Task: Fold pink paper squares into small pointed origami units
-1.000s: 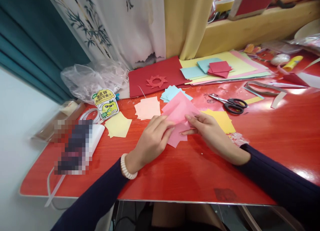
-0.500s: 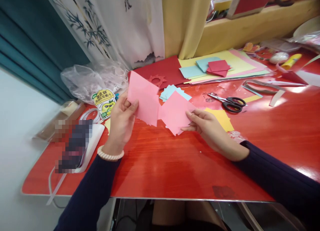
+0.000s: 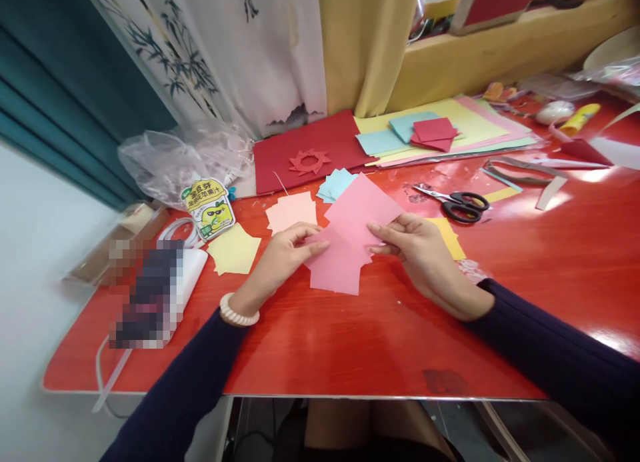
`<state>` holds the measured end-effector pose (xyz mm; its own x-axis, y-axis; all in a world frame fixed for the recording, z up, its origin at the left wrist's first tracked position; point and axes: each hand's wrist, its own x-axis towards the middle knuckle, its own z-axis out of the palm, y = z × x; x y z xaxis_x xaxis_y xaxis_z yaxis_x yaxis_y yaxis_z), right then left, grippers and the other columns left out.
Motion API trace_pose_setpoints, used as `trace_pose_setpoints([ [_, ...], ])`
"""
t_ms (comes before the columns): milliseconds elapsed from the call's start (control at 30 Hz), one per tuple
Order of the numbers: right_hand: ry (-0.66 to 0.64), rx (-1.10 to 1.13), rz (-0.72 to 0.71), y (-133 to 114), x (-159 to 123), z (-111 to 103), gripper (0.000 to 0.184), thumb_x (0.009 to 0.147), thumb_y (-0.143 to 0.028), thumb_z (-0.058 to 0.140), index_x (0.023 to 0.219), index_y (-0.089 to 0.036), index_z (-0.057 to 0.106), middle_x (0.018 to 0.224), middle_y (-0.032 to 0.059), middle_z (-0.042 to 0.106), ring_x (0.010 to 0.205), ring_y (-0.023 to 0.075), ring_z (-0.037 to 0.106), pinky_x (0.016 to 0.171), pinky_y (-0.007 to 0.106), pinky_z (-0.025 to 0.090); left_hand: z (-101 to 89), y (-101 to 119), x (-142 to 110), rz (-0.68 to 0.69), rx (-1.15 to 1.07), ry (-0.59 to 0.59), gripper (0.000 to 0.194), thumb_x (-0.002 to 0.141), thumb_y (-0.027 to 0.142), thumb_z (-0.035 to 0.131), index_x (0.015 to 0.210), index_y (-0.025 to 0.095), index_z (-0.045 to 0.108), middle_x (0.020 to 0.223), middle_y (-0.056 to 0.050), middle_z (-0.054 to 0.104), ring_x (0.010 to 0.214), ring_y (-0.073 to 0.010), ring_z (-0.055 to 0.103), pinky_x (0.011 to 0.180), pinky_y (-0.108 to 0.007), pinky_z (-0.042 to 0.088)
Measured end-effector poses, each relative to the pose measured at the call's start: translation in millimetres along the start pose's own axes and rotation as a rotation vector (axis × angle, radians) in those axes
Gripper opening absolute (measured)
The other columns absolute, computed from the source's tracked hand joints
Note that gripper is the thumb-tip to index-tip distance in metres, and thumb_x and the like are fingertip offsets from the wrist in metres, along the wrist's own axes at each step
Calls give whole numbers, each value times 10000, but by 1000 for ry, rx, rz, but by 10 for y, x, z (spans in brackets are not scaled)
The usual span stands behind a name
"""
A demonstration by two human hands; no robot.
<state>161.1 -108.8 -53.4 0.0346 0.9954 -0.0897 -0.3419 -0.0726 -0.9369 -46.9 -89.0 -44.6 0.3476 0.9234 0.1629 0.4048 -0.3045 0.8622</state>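
Note:
Pink paper squares (image 3: pixel 345 249) are held over the red table between both hands, overlapping at different angles. My left hand (image 3: pixel 287 255) pinches their left edge, thumb on top. On the right, my right hand (image 3: pixel 413 249) grips the upper sheet by its edge between thumb and fingers. How the sheets divide between the hands I cannot tell. Behind them lie light blue squares (image 3: pixel 336 185), partly covered. To the left are peach squares (image 3: pixel 293 211) and pale yellow squares (image 3: pixel 235 250); yellow squares (image 3: pixel 451 239) lie partly behind the right hand.
Black-handled scissors (image 3: pixel 457 205) lie at the right. A red folded paper ring (image 3: pixel 309 162) rests on dark red sheets (image 3: pixel 265 161), beside large coloured sheets (image 3: pixel 480 125). A blurred-out device (image 3: pixel 150 295), a yellow lemon-print package (image 3: pixel 210 212) and a clear plastic bag (image 3: pixel 175 162) occupy the left.
My left hand has come down and to the right, bringing its pink squares against those in my right hand. The peach and pale yellow squares and the paper ring are now uncovered.

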Motion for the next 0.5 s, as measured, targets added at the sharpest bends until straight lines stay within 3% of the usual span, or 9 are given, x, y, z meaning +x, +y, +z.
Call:
trace_pose_setpoints([
  [133, 60, -19, -28, 32, 25, -30, 261, 672, -299, 767, 634, -189, 534, 647, -41, 501, 617, 105, 595, 653, 267, 574, 106, 6, -83, 223, 320, 131, 104, 869, 263, 573, 915, 182, 620, 1215, -80, 608, 1148, -183, 565, 995, -411, 468],
  [367, 138, -22, -43, 49, 34, -64, 319, 659, -317, 781, 597, -188, 497, 621, -57, 415, 539, 64, 465, 647, 242, 549, 243, 76, -201, 522, 604, 131, 103, 893, 133, 501, 945, 131, 590, 1308, -150, 558, 1274, -221, 488, 1052, -447, 458],
  [500, 155, -41, -35, 27, 23, -51, 304, 664, -332, 774, 613, -190, 510, 635, -49, 431, 551, 73, 466, 641, 253, 544, 237, 77, -207, 602, 676, 148, 132, 884, 103, 495, 976, 127, 587, 1313, -147, 555, 1335, -243, 414, 1064, -478, 449],
])
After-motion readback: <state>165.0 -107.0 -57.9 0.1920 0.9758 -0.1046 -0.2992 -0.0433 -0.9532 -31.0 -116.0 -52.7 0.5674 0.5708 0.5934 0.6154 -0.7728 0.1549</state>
